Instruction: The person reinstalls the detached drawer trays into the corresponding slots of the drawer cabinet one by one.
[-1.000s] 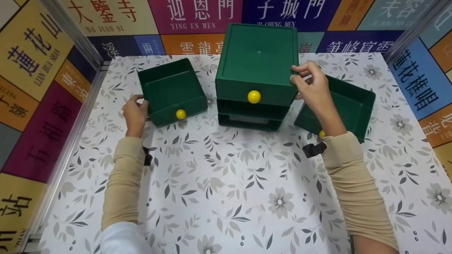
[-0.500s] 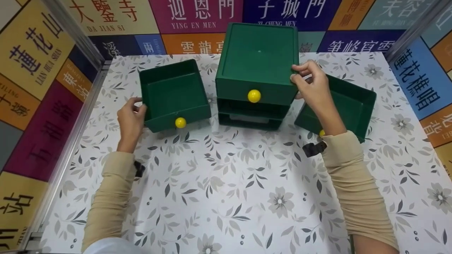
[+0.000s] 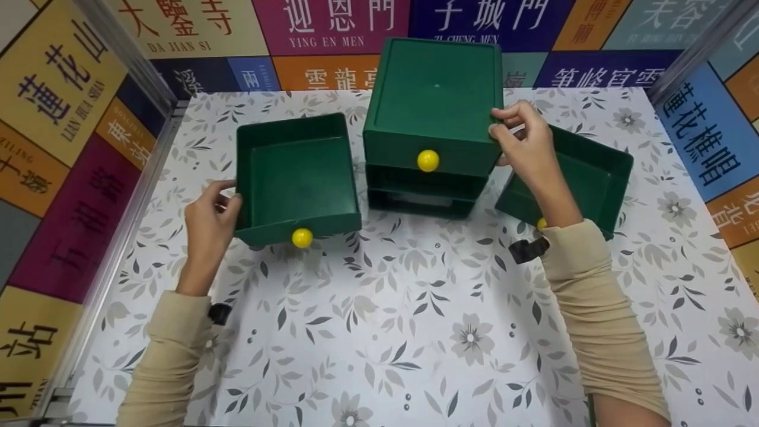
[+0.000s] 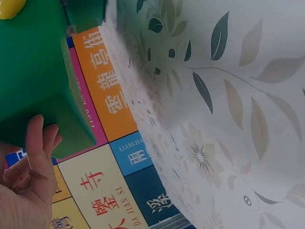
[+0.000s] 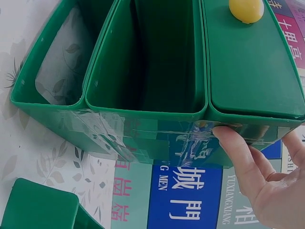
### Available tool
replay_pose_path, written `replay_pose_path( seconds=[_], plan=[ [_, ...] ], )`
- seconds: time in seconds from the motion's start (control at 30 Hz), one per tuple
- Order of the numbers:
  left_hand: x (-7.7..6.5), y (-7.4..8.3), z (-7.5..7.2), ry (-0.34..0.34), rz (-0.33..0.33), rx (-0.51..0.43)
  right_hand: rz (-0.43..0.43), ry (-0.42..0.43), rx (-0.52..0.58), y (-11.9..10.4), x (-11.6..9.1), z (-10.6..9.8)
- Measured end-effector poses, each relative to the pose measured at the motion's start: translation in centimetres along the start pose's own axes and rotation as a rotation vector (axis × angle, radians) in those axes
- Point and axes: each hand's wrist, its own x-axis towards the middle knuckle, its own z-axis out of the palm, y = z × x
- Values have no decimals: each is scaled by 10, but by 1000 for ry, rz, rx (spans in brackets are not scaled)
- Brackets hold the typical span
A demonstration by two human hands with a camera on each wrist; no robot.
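Note:
A green drawer point(image 3: 296, 184) with a yellow knob point(image 3: 302, 238) is in my left hand point(image 3: 210, 222), which grips it by its left side. In the left wrist view, the drawer point(image 4: 33, 67) is raised above the tabletop, with fingertips point(image 4: 35, 126) against it. To its right stands a green drawer cabinet point(image 3: 433, 89); its top slot holds a drawer with a yellow knob point(image 3: 428, 160), and two lower slots are open. My right hand point(image 3: 528, 142) grips the cabinet's upper right edge, thumb on the side wall. Clear tape point(image 5: 105, 124) runs along that side.
Another green drawer point(image 3: 581, 184) lies angled at the cabinet's right, partly behind my right hand and forearm. The table point(image 3: 379, 332) wears a white leaf-and-flower cover. Printed panels point(image 3: 332, 24) wall it in at the back, left and right.
My left hand has brought its drawer toward the near edge and turned it straighter, knob side facing me. The right hand keeps its grip on the cabinet, which has not moved.

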Motion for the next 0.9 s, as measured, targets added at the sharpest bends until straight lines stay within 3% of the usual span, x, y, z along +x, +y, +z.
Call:
replay_pose_path(
  seconds=[0.43, 0.63, 0.9],
  plan=[
    [-39, 11, -22, 5, 30, 8, 11, -4, 25, -5, -3, -2],
    [-52, 13, -30, 7, 49, 13, 5, -14, 51, -22, -13, -3],
    [-67, 17, -37, 7, 76, 15, 12, -12, 36, -25, -13, -2]
  ],
)
